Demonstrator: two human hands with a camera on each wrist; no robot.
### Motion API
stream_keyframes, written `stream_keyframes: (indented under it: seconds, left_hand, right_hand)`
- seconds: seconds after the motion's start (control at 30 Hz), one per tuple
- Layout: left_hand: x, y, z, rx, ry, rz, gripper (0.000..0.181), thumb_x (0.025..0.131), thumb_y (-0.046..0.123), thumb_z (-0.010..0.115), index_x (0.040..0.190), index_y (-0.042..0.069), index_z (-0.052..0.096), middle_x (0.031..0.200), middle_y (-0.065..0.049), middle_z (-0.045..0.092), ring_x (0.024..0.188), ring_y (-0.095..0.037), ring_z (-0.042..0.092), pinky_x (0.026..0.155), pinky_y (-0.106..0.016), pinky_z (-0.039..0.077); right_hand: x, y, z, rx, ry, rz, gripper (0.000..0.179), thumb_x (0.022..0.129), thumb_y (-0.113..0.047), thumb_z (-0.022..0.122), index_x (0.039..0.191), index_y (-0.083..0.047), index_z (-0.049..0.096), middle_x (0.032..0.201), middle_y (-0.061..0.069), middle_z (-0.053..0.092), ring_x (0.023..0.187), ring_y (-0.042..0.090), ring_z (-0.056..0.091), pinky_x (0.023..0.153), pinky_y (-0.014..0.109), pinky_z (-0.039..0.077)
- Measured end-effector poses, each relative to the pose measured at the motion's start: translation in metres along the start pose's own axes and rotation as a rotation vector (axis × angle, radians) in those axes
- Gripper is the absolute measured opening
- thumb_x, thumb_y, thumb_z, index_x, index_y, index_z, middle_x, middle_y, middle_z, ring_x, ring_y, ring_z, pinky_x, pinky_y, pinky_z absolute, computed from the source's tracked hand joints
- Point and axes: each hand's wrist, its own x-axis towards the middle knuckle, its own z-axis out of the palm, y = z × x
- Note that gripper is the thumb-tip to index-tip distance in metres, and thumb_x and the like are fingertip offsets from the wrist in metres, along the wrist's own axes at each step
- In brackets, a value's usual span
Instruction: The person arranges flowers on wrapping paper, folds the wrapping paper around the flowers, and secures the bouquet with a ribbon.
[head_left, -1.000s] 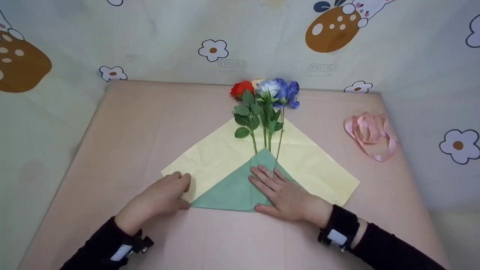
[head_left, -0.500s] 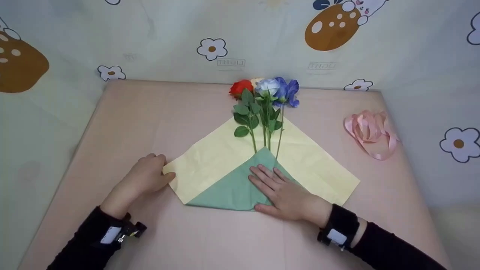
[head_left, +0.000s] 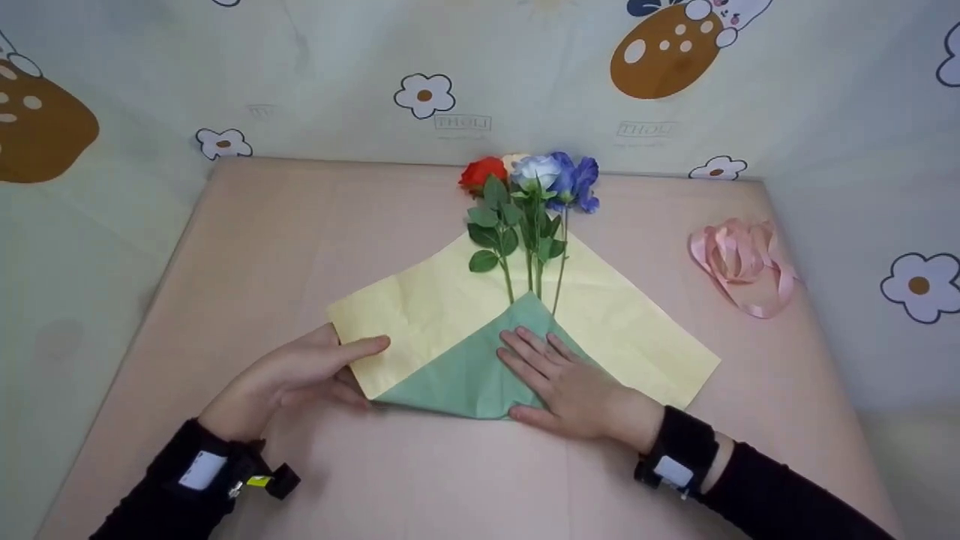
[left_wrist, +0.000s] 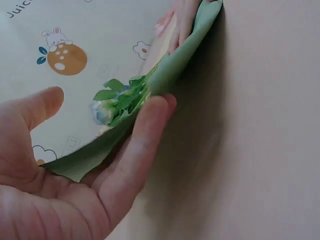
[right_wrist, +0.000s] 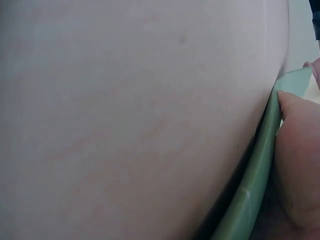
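Observation:
A sheet of wrapping paper (head_left: 420, 300), pale yellow on one face, lies with its near corner folded up as a green flap (head_left: 457, 375). Stems of a red rose (head_left: 482, 175), a pale blue rose (head_left: 536, 172) and a blue-violet flower (head_left: 576, 181) run down under the flap. My right hand (head_left: 570, 382) presses flat on the flap, fingers spread. At the paper's left edge my left hand (head_left: 315, 364) has its fingers extended beneath the sheet, lifting it. In the left wrist view, the left thumb (left_wrist: 47, 105) stands apart from the paper, whose underside is green.
A loose coil of pink ribbon (head_left: 739, 259) lies at the right on the pink-covered table (head_left: 262, 225). Behind the table hangs a pale backdrop (head_left: 330, 60) printed with flowers and cartoon figures. A cream-coloured bloom (head_left: 514, 162) shows partly behind the others.
My left hand has gone from the fold's left end up to the sheet's left edge, then slid its fingers underneath. That edge has risen. The right hand stays put.

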Motion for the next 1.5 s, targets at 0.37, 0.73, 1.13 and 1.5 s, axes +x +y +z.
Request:
stream_keyframes:
  seconds: [0.37,0.73,1.13,1.5]
  left_hand:
    - [0.005,0.009,0.062,0.176,-0.083,0.128,0.034,0.106,0.023,0.074,0.121,-0.007,0.067,0.101,-0.027,0.078,0.086,-0.033,0.08,0.078,-0.044,0.067]
    - [0.017,0.012,0.109,0.509,0.208,0.121,0.011,0.102,0.015,0.066,0.104,0.005,0.064,0.07,-0.005,0.074,0.059,-0.027,0.074,0.054,-0.042,0.061]
    - [-0.001,0.016,0.112,0.507,0.22,0.018,0.026,0.109,0.016,0.056,0.093,-0.001,0.068,0.07,-0.008,0.074,0.059,-0.023,0.072,0.054,-0.038,0.061]
    - [0.016,0.011,0.126,0.667,0.238,0.297,0.044,0.109,0.035,0.066,0.129,-0.005,0.066,0.105,-0.012,0.079,0.084,-0.014,0.071,0.071,-0.039,0.059]
  right_hand:
    - [-0.003,0.001,0.001,0.01,0.046,-0.023,0.082,0.114,-0.057,0.046,0.173,-0.004,0.025,0.182,0.017,0.015,0.168,0.039,0.012,0.129,0.066,0.021]
    - [-0.002,-0.002,-0.005,-0.008,0.035,-0.015,0.081,0.114,-0.054,0.051,0.172,-0.003,0.028,0.181,0.017,0.018,0.167,0.039,0.014,0.13,0.064,0.021]
    - [-0.002,0.0,-0.005,-0.019,0.019,-0.004,0.082,0.114,-0.058,0.047,0.173,-0.005,0.026,0.182,0.015,0.017,0.168,0.037,0.013,0.131,0.062,0.021]
    - [-0.005,0.004,-0.02,0.015,0.056,-0.026,0.07,0.117,-0.043,0.05,0.17,0.0,0.032,0.179,0.02,0.022,0.166,0.035,0.021,0.131,0.055,0.026]
